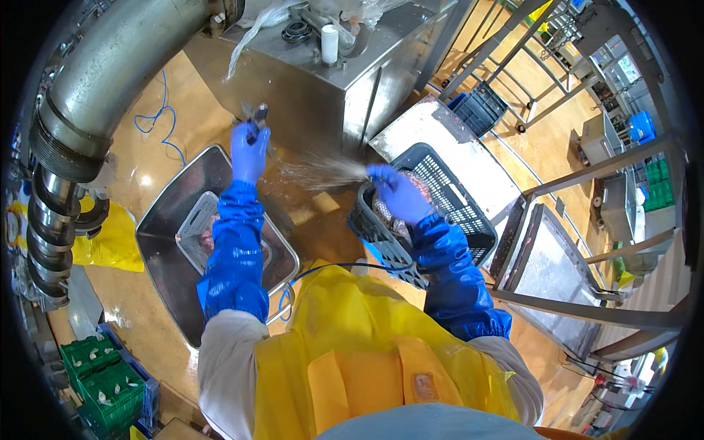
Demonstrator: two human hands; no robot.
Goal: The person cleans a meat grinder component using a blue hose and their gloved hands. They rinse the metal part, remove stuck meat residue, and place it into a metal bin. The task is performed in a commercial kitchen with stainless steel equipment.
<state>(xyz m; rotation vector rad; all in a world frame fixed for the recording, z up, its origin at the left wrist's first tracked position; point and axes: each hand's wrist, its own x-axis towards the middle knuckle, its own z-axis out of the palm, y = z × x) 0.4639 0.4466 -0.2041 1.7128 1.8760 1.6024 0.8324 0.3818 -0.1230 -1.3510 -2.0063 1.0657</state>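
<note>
Raised ahead, my left hand (249, 154), in a blue glove, is closed around a small dark metal piece (258, 117) whose exact kind I cannot make out. My right hand (402, 194), also gloved, is closed over a dark grey slatted crate (469, 209). A fan of water (323, 171) sprays leftward from its fingertips; whatever it grips is hidden by the glove. Below my left forearm stands a steel tub (165, 242) holding a light grey perforated basket (196, 221) with pinkish bits in it.
A steel cabinet (293, 95) stands ahead, with a white cylinder (329, 44) on top. At left hang a thick metal pipe (117, 73) and a screw auger (53, 235). Green crates (103, 381) sit lower left. Metal rails (587, 312) run along the right. The floor looks wet.
</note>
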